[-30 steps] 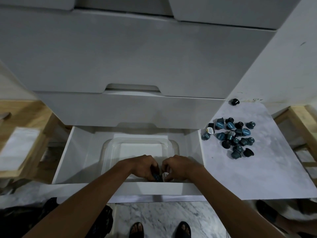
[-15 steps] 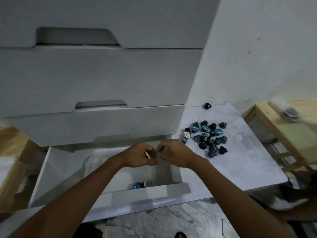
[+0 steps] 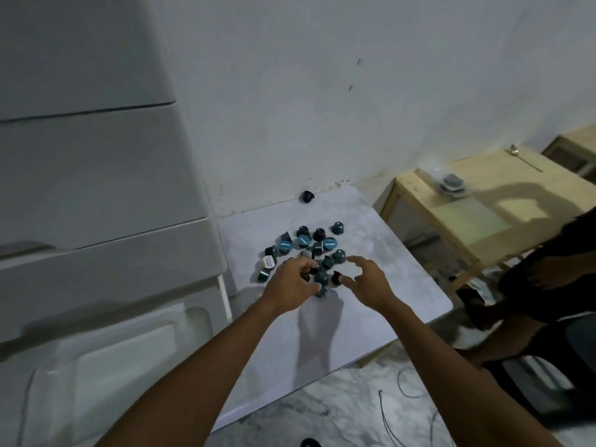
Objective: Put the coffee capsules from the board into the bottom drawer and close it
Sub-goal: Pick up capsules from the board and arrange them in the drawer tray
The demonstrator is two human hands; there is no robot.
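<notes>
Several dark and teal coffee capsules [image 3: 317, 245] lie clustered on the pale board [image 3: 371, 321], right of the white drawer unit. One black capsule [image 3: 306, 196] sits apart near the wall. My left hand [image 3: 290, 283] rests on the near side of the cluster, its fingers curled around capsules. My right hand [image 3: 366, 282] hovers just right of the pile with fingers spread, fingertips touching a dark red capsule [image 3: 337, 276]. The bottom drawer [image 3: 206, 317] stands pulled out at lower left, with a clear plastic tub [image 3: 96, 366] inside.
A low wooden table [image 3: 483, 204] with small items stands right of the board. Another person's legs [image 3: 548, 285] are at the right edge. Thin cables [image 3: 403, 398] lie on the marble floor. The closed upper drawers [image 3: 96, 188] rise at left.
Both hands left the open drawer and swung right onto the capsule pile. My view turned right with them, so the drawer now sits at the lower left.
</notes>
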